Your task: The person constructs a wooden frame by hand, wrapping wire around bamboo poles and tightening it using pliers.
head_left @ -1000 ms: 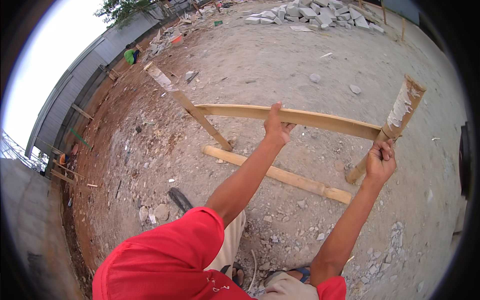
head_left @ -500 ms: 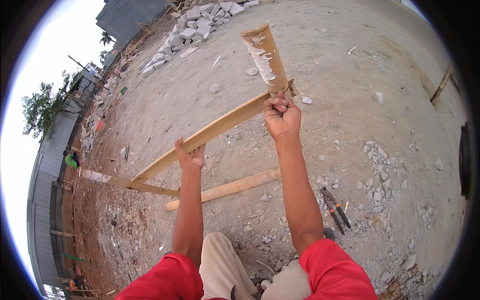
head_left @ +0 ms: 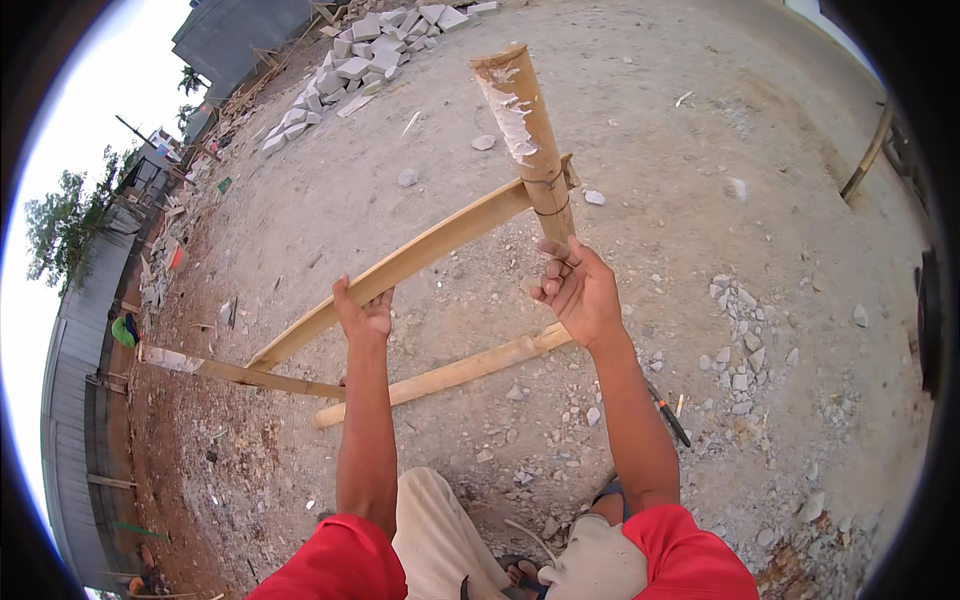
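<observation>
A bamboo frame stands before me. My left hand (head_left: pixel 365 312) grips its split-bamboo crosspiece (head_left: pixel 440 240), thumb on the near side and fingers beyond. The crosspiece's right end meets a thick bamboo post (head_left: pixel 532 130) with flaking white paint, bound by dark wire (head_left: pixel 550 197). Just below the binding, my right hand (head_left: pixel 580 290) is palm up at the post, fingers loosely curled and apart, with nothing visible in them. That hand hides the post's lower part. At left, another bamboo piece (head_left: pixel 270 378) crosses the far end, and a bamboo pole (head_left: pixel 460 375) runs lower down.
Orange-and-black handled pliers (head_left: pixel 670 415) lie on the ground, partly behind my right forearm. Broken stones (head_left: pixel 740 340) are scattered at right. Pale blocks (head_left: pixel 355 65) are heaped at the far left. A metal fence (head_left: pixel 75 400) and a person in green (head_left: pixel 125 330) are at the left edge.
My right hand has dropped from the wire binding to lower on the post, uncovering the wire, and its fingers have loosened. My left hand keeps its grip. The forearm now covers more of the pliers.
</observation>
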Tool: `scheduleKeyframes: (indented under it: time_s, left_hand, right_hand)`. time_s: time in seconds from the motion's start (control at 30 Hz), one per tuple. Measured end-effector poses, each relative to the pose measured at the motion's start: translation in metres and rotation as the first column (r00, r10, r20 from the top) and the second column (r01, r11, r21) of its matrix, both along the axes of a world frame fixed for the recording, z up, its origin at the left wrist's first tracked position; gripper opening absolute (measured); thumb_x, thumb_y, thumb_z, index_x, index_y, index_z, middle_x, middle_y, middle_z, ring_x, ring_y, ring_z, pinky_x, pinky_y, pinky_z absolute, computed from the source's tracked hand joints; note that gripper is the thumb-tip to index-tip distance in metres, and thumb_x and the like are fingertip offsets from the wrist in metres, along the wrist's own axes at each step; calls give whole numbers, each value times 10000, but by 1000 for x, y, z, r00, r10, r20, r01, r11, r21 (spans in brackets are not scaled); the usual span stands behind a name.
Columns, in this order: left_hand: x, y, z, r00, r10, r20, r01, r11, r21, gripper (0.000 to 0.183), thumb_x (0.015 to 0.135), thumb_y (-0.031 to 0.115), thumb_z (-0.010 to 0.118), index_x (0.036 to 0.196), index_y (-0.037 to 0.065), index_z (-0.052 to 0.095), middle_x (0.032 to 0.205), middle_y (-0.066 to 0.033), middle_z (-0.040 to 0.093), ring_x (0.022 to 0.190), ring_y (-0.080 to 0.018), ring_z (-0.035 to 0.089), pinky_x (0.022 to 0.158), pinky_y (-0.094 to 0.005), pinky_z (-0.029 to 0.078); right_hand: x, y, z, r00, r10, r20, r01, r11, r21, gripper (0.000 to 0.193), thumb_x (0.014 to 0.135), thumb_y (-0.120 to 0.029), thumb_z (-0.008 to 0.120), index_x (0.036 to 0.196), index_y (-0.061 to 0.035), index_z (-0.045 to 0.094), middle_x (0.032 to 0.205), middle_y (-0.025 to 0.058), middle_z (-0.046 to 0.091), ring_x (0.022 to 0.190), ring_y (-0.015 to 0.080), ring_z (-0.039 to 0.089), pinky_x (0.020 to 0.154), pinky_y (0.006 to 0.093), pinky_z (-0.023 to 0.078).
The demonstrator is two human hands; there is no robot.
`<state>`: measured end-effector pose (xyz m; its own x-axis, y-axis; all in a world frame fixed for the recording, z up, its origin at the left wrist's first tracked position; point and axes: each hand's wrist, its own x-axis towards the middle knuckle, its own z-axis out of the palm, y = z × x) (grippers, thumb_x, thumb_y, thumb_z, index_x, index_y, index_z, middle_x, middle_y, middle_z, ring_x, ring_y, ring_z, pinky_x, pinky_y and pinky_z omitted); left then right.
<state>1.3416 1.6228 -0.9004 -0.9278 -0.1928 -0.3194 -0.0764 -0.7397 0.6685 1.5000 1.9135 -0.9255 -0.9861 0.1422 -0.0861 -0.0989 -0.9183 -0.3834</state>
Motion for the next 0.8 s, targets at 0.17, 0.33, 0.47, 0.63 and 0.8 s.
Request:
scheduleKeyframes:
  time_s: [0.17,0.33,0.47,0.63,0.8]
  left_hand:
    - [-2,-8,-3,1000,1,-19,-2,1000,-5,638,808,255,702,1277,5,350,1255,-218,433,1210,-389,486,1056,-562,435]
    - [-2,-2,-4,1000,22,-1,-22,1000,2,627,827,268,694,1300,35,355,1250,-196,452,1206,-381,498,1042,-566,440]
    - [-4,-9,-8,1000,-5,-14,5,1000,-24,609,838,277,684,1292,36,357,1236,-194,464,1191,-383,510,1031,-563,450]
    - [-6,-8,-6,999,-35,-36,34,999,-29,589,851,292,673,1283,39,362,1226,-184,476,1182,-380,516,1020,-562,457]
    - [-5,-2,-3,999,-29,-35,28,999,-28,581,854,284,675,1280,38,367,1218,-181,474,1168,-378,521,1012,-562,464]
  right_hand:
    - [144,37,-129,775,-619,126,-321,-214,923,377,773,-222,753,1028,-16,566,991,145,595,968,318,579,843,416,465]
    - [240,44,-189,757,-594,271,-587,-439,680,481,712,-222,787,1067,-51,512,1176,151,514,1140,367,476,900,489,430]
    - [241,50,-195,804,-538,254,-537,-472,699,485,711,-222,786,1074,-57,510,1141,165,538,1114,381,506,873,489,454]
    - [231,52,-195,856,-453,248,-486,-548,681,346,769,-188,698,1033,-38,530,1019,201,596,952,422,594,758,503,507]
    - [240,55,-199,742,-434,511,-474,201,858,182,775,-134,640,886,-12,560,824,179,599,790,370,615,720,453,510]
